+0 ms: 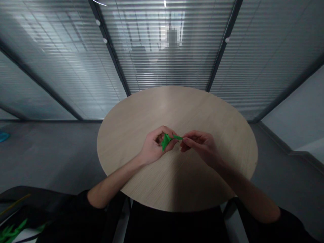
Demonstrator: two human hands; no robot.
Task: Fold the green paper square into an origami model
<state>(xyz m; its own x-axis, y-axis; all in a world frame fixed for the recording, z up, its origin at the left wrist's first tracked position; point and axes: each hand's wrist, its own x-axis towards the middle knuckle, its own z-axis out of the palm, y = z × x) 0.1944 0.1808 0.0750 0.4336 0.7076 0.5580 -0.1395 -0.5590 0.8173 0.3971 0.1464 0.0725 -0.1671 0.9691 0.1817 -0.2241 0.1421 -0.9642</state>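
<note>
A person in a black top (76,211), with bare left hand (153,146) and right hand (199,146).
The left sleeve (87,202) and right sleeve (291,224) are plain black, and they finish near the elbow, so the left forearm (113,180) and right forearm (248,192) are uncovered.

The folded paper (165,141) is bright green, the round counter (182,108) pale beige with fine wood grain, the window blinds (157,71) grey-striped.

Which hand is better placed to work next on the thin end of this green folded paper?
Likely the right hand: its fingertips touch the thin strip of the green folded paper, while the left hand holds the wider folded body.
</note>
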